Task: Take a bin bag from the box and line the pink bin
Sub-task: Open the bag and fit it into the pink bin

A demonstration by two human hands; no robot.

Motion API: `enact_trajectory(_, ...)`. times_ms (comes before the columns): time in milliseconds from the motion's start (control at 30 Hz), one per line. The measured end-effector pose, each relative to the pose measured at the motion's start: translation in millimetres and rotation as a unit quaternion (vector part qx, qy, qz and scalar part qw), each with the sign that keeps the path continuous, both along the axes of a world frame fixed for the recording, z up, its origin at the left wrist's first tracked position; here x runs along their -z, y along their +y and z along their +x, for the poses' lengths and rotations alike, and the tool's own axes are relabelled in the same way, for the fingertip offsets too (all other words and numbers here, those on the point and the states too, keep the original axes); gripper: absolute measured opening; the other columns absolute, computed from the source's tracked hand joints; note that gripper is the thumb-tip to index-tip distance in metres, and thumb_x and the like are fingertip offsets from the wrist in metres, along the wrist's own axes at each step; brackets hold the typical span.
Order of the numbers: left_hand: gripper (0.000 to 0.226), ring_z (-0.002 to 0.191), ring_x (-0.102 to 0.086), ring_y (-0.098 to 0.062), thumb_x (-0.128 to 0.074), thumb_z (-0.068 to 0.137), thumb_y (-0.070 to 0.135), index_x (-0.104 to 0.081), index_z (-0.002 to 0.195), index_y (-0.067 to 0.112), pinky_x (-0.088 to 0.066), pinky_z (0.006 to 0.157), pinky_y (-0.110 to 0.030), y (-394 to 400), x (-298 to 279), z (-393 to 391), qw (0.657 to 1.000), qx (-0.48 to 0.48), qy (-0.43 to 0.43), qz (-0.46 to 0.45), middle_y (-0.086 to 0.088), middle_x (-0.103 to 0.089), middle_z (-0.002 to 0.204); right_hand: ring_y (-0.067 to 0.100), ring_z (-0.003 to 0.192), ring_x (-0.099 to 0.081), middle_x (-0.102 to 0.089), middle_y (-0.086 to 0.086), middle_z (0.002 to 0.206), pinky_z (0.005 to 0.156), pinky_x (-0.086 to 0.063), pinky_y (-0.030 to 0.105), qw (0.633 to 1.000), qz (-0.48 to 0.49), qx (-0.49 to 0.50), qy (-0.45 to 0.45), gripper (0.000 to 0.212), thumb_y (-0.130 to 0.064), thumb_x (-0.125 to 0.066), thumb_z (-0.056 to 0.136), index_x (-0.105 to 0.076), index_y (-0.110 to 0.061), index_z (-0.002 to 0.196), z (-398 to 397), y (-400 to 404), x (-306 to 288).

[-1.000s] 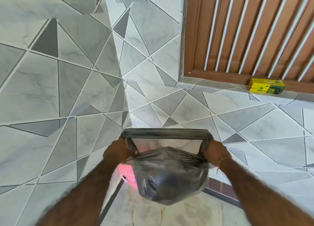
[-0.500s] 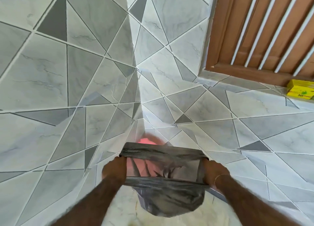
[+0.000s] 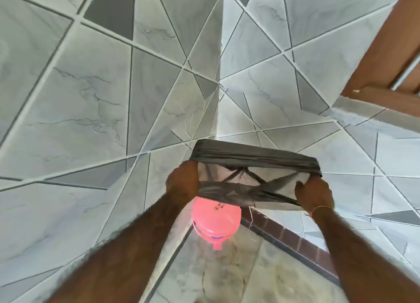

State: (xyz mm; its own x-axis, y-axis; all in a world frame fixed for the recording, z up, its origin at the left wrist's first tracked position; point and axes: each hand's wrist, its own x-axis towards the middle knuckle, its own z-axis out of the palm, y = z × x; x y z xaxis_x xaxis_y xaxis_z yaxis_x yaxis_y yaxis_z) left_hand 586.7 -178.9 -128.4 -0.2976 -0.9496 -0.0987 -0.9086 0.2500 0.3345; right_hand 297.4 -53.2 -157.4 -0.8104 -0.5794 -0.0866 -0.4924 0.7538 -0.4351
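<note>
Grey bin bag between two hands, one pink bin

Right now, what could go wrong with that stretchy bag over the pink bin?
The bin bag is pulled very taut between the left hand and right hand; thin plastic may tear. The pink bin looks light and may tip if the bag snags its rim.

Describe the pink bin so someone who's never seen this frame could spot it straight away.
Find the corner where the two grey tiled walls meet and follow it down to the floor. The pink bin stands there, below the grey bin bag that the left hand and right hand stretch open. It is the only bright pink thing in a grey and brown scene.
</note>
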Motion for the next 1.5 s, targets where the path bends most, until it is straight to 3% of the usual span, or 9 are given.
enact_trajectory(300, 0.038, 0.117, -0.059, -0.030, -0.058, 0.087, 0.014, -0.051, 0.124, 0.010, -0.047, 0.096, -0.035, -16.8, 31.9, 34.0, 0.997, -0.023, -0.034, 0.066, -0.010, -0.059, 0.129, 0.045, 0.105, -0.062, -0.065, 0.027, 0.115, 0.086, -0.050, 0.045, 0.996, 0.072, -0.055, 0.000, 0.041, -0.028, -0.062, 0.085, -0.053, -0.001, 0.113, 25.0, -27.8, 17.8)
enact_trajectory(433, 0.040, 0.120, -0.058, -0.027, -0.057, 0.089, 0.018, -0.048, 0.128, 0.013, -0.046, 0.098, -0.034, -12.3, 52.1, 50.6, 0.992, -0.032, -0.080, 0.093, -0.007, -0.058, 0.132, 0.039, 0.112, -0.062, -0.064, 0.020, 0.122, 0.091, -0.050, 0.039, 0.965, 0.195, -0.171, -0.028, 0.066, -0.041, -0.066, 0.081, -0.040, -0.006, 0.131, 43.0, -38.5, 49.1)
enact_trajectory(567, 0.041, 0.121, -0.058, -0.024, -0.057, 0.091, 0.021, -0.047, 0.131, 0.015, -0.046, 0.098, -0.031, -14.3, 66.4, 59.3, 0.986, -0.054, -0.101, 0.123, -0.004, -0.057, 0.134, 0.035, 0.112, -0.063, -0.064, 0.017, 0.123, 0.090, -0.050, 0.037, 0.931, 0.268, -0.245, -0.036, 0.071, -0.045, -0.064, 0.076, -0.037, -0.009, 0.131, 54.8, -52.3, 73.9)
enact_trajectory(700, 0.045, 0.123, -0.057, -0.024, -0.054, 0.094, 0.024, -0.043, 0.137, 0.016, -0.046, 0.100, -0.032, -24.8, 71.6, 58.5, 0.986, -0.068, -0.090, 0.123, -0.005, -0.055, 0.137, 0.034, 0.106, -0.066, -0.069, 0.012, 0.117, 0.092, -0.054, 0.042, 0.940, 0.233, -0.246, -0.035, 0.064, -0.046, -0.057, 0.075, -0.042, -0.018, 0.130, 58.8, -69.6, 78.7)
enact_trajectory(933, 0.050, 0.132, -0.049, -0.024, -0.050, 0.097, 0.031, -0.037, 0.142, 0.015, -0.038, 0.109, -0.033, -43.6, 80.9, 48.0, 0.981, -0.059, -0.112, 0.147, -0.006, -0.049, 0.144, 0.034, 0.110, -0.064, -0.067, 0.013, 0.120, 0.093, -0.051, 0.039, 0.939, 0.180, -0.292, -0.027, 0.055, -0.038, -0.059, 0.082, -0.046, -0.015, 0.130, 65.7, -98.6, 69.0)
enact_trajectory(1133, 0.042, 0.131, -0.050, -0.022, -0.049, 0.098, 0.026, -0.043, 0.138, 0.015, -0.039, 0.109, -0.030, -51.4, 88.7, 39.5, 0.966, -0.033, -0.187, 0.178, -0.005, -0.051, 0.143, 0.033, 0.092, -0.070, -0.072, 0.010, 0.108, 0.075, -0.052, 0.034, 0.882, 0.224, -0.413, -0.042, 0.079, -0.058, -0.063, 0.069, -0.030, -0.026, 0.133, 71.1, -107.2, 82.3)
enact_trajectory(1333, 0.059, 0.110, -0.062, -0.029, -0.051, 0.092, 0.015, -0.030, 0.147, 0.021, -0.052, 0.087, -0.037, -41.8, 102.4, 35.0, 0.964, 0.074, -0.179, 0.184, -0.008, -0.062, 0.127, 0.030, 0.117, -0.057, -0.060, 0.009, 0.131, 0.093, -0.044, 0.027, 0.834, 0.261, -0.454, -0.173, 0.084, -0.041, -0.070, 0.079, -0.025, -0.020, 0.147, 79.2, -114.6, 82.9)
enact_trajectory(1400, 0.067, 0.111, -0.062, -0.029, -0.052, 0.092, 0.014, -0.021, 0.150, 0.024, -0.051, 0.088, -0.036, -34.6, 112.4, 30.0, 0.959, 0.096, -0.170, 0.207, -0.008, -0.061, 0.129, 0.033, 0.114, -0.058, -0.059, 0.014, 0.130, 0.097, -0.048, 0.034, 0.806, 0.283, -0.477, -0.206, 0.103, -0.036, -0.075, 0.074, -0.010, -0.025, 0.152, 89.7, -116.5, 102.0)
enact_trajectory(1500, 0.075, 0.108, -0.063, -0.028, -0.055, 0.090, 0.019, -0.011, 0.151, 0.028, -0.053, 0.086, -0.035, -30.4, 124.3, 21.8, 0.948, 0.109, -0.177, 0.241, -0.006, -0.063, 0.127, 0.035, 0.118, -0.057, -0.055, 0.015, 0.135, 0.100, -0.048, 0.043, 0.805, 0.278, -0.472, -0.228, 0.113, -0.040, -0.080, 0.064, -0.009, -0.031, 0.151, 106.7, -121.8, 133.8)
